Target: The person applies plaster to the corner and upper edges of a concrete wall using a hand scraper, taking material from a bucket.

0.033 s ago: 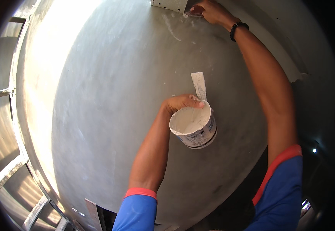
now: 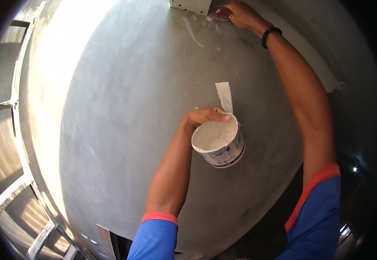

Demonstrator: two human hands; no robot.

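My left hand (image 2: 203, 117) grips the rim of a small white tub (image 2: 219, 145) with white paste inside, held out in front of a grey wall (image 2: 128, 112). A flat white-coated blade (image 2: 224, 96) sticks up from the same grip, behind the tub. My right hand (image 2: 240, 13), with a black band on its wrist, is stretched up to the top of the view. It presses a putty knife (image 2: 218, 16) against the wall just below a white panel (image 2: 190, 5).
A white smear of paste (image 2: 193, 34) runs down the wall under the panel. Metal frame rails (image 2: 11, 195) curve along the left edge in bright light. The right side is dark, with a small light spot (image 2: 354, 169).
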